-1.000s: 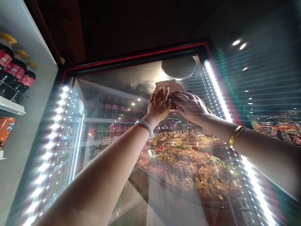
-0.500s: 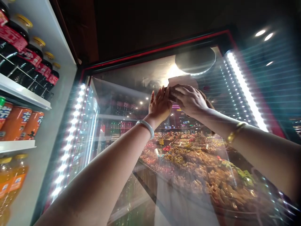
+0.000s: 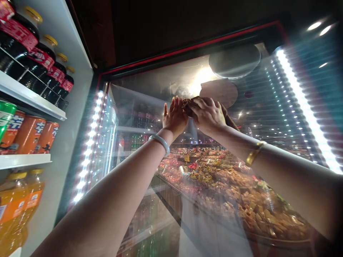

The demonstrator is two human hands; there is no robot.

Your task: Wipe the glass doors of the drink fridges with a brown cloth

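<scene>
My left hand point(image 3: 175, 116) lies against the glass door point(image 3: 139, 142) with its fingers apart and pointing up, a grey-white bangle at the wrist. Beside it on the right, my right hand point(image 3: 209, 113) presses a dark brown cloth point(image 3: 230, 122) against the same glass. Part of the cloth shows between the two hands, and part hangs out past the right wrist, which wears a gold bracelet. My right fingers are wrapped over the cloth. The left fingertips are close to the cloth's edge; whether they touch it I cannot tell.
Shelves at the left hold dark cola bottles point(image 3: 43, 55), orange cans point(image 3: 30, 134) and orange drink bottles point(image 3: 16, 200). A bright light strip point(image 3: 308, 107) runs down the door's right side, another point(image 3: 89, 142) down its left. Heaped packaged goods show in the glass.
Both hands have shifted slightly left in view, the right one with the cloth. The view has moved, so the shelves sit further right and more of the right light strip shows.
</scene>
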